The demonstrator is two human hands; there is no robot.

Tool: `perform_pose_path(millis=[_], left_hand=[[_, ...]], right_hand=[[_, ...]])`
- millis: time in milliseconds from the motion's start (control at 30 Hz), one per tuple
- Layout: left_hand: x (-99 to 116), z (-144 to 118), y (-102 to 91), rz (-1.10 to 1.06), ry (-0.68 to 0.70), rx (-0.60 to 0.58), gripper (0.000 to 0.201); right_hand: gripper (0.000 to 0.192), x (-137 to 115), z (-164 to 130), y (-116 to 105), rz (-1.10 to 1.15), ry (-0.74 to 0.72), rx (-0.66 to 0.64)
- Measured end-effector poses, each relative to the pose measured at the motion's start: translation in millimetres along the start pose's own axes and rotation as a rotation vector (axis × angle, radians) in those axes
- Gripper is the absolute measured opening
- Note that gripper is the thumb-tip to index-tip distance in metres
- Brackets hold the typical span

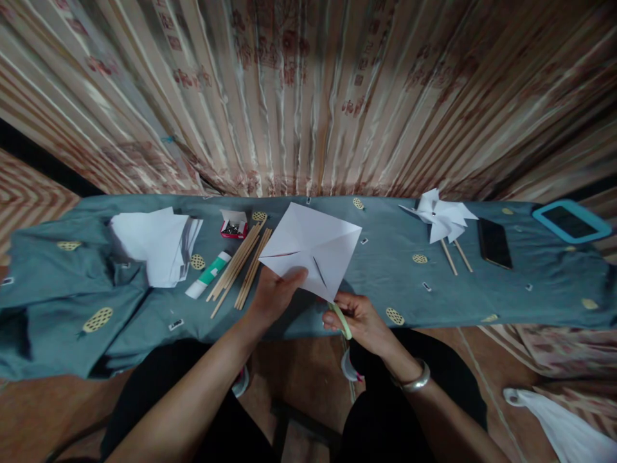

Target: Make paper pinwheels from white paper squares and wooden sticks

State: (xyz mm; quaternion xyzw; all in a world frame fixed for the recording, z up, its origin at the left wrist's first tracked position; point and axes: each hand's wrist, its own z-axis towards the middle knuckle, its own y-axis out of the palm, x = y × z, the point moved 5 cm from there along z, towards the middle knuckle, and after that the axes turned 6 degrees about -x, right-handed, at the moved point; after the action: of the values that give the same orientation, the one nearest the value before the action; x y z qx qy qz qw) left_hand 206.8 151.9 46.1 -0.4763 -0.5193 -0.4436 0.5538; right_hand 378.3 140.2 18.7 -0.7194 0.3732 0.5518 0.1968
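A square sheet of white paper [321, 235] is held over the near edge of the table, turned with a corner toward me. Fold lines cross it, and slits run inward from its left and near corners. My left hand [277, 292] pinches its near-left side, thumb on top. Around the light green handle of a pair of scissors [341, 320], my right hand [359, 321] is closed, right at the sheet's near corner. The paper hides the scissor blades.
Left on the cloth-covered table [385, 283] lie stacked white paper [152, 244], a glue stick [208, 275], wooden sticks [238, 260] and a small red box [234, 225] of metal pins. Rightward are paper pinwheels [441, 215], a phone [495, 242] and a blue-framed tablet [572, 220]. Curtains [308, 96] hang behind.
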Motion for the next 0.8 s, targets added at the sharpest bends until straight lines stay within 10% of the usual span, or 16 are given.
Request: perform_pose_path(millis=[800], left_hand=[[-4.3, -3.8, 3.1, -0.033, -0.034, 0.015, 0.032]], right_hand=[[0.038, 7.2, 0.3, -0.7, 0.011, 0.023, 0.022]])
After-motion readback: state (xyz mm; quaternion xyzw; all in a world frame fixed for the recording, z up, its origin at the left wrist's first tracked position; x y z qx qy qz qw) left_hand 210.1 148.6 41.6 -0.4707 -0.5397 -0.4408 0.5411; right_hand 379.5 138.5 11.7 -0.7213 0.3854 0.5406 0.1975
